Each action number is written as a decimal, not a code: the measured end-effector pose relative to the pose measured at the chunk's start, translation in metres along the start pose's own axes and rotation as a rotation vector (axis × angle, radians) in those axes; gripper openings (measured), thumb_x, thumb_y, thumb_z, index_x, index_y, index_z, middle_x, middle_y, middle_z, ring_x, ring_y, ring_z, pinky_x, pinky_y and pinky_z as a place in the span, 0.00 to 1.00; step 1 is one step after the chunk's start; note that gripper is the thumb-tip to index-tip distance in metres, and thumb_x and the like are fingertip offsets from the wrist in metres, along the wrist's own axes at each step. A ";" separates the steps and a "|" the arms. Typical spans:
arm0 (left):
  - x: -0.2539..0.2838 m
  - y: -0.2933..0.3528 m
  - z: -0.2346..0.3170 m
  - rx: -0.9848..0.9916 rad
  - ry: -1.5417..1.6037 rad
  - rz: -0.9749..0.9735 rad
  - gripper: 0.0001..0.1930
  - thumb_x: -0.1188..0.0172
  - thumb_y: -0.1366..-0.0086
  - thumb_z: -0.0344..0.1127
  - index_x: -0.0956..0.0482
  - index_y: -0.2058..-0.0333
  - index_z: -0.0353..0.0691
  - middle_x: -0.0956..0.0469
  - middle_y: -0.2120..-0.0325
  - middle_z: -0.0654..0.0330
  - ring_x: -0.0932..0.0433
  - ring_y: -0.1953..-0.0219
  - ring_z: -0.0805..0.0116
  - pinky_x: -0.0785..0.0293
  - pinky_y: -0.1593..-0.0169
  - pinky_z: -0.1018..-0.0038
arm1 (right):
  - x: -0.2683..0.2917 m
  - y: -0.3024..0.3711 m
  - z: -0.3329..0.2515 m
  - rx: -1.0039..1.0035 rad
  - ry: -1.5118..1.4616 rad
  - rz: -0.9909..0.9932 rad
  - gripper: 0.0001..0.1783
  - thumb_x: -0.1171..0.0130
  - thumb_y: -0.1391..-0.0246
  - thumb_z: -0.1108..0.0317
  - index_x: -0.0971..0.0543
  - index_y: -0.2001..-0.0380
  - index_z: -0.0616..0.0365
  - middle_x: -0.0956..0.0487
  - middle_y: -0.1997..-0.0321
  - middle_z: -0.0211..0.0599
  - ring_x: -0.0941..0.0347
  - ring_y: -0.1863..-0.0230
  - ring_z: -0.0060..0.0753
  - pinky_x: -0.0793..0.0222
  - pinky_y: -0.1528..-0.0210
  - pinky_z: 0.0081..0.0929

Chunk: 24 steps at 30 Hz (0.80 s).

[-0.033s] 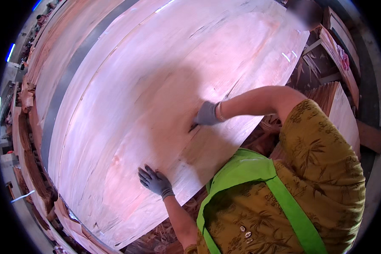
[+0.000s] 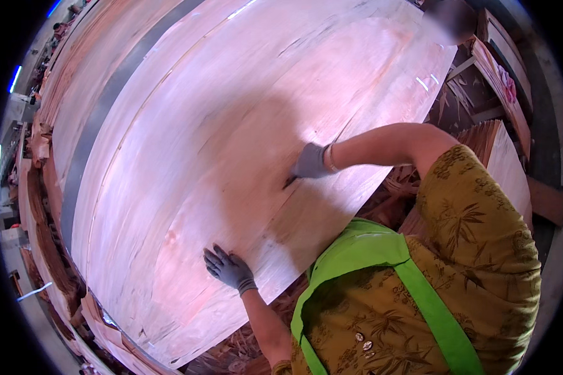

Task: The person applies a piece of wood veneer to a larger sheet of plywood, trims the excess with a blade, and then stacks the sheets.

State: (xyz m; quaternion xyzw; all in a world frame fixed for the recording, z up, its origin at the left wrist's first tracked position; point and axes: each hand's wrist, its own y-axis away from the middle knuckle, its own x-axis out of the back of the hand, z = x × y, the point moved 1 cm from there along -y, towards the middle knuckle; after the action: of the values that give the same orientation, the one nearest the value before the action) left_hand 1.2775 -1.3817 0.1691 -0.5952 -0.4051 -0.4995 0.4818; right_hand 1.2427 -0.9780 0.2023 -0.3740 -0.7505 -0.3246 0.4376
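A large, pale pinkish wood veneer sheet (image 2: 187,144) spreads out in front of me, with grain streaks and narrow splits. My left hand (image 2: 229,269), in a grey glove, lies flat on it near the close edge, fingers spread. Farther up and to the right, my right hand (image 2: 309,162), also gloved, is closed and bent down against the sheet. A small dark tip (image 2: 289,182) shows under its fingers, beside a thin line in the wood; what it belongs to is mostly hidden. My shadow falls across the middle of the sheet.
A grey strip (image 2: 94,131) runs along the sheet's far left side, with more veneer (image 2: 100,62) beyond it. Torn wood scraps (image 2: 231,353) lie below the near edge. Stacked sheets (image 2: 503,165) stand at the right. A blurred dark shape (image 2: 450,22) is at the upper right corner.
My right hand has shifted slightly up and to the right over the sheet, its forearm with it. My left hand has stayed in place.
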 end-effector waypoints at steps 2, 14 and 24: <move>-0.001 0.002 -0.002 0.015 -0.014 -0.001 0.28 0.55 0.36 0.41 0.44 0.37 0.48 0.50 0.35 0.48 0.48 0.35 0.46 0.53 0.36 0.51 | 0.020 0.019 0.031 -0.082 0.072 0.015 0.15 0.48 0.48 0.53 0.20 0.61 0.42 0.21 0.66 0.37 0.24 0.63 0.42 0.29 0.62 0.36; 0.011 -0.044 0.149 -0.022 0.255 0.074 0.28 0.55 0.34 0.48 0.40 0.38 0.44 0.46 0.37 0.47 0.53 0.33 0.50 0.60 0.35 0.51 | 0.099 0.106 0.126 -0.167 0.192 -0.032 0.09 0.45 0.51 0.63 0.25 0.69 0.56 0.23 0.67 0.39 0.24 0.61 0.45 0.28 0.68 0.37; 0.002 -0.103 0.415 -0.114 0.113 -0.033 0.33 0.53 0.40 0.41 0.47 0.36 0.47 0.53 0.34 0.46 0.52 0.33 0.46 0.58 0.35 0.50 | 0.067 0.124 0.208 0.013 0.202 -0.235 0.10 0.48 0.52 0.64 0.22 0.66 0.48 0.20 0.72 0.40 0.22 0.70 0.48 0.31 0.72 0.48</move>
State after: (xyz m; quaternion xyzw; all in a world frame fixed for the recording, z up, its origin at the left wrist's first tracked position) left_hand 1.2634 -0.9545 0.1738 -0.5857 -0.3579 -0.5625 0.4609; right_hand 1.2390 -0.7266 0.1979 -0.2460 -0.7433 -0.4047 0.4723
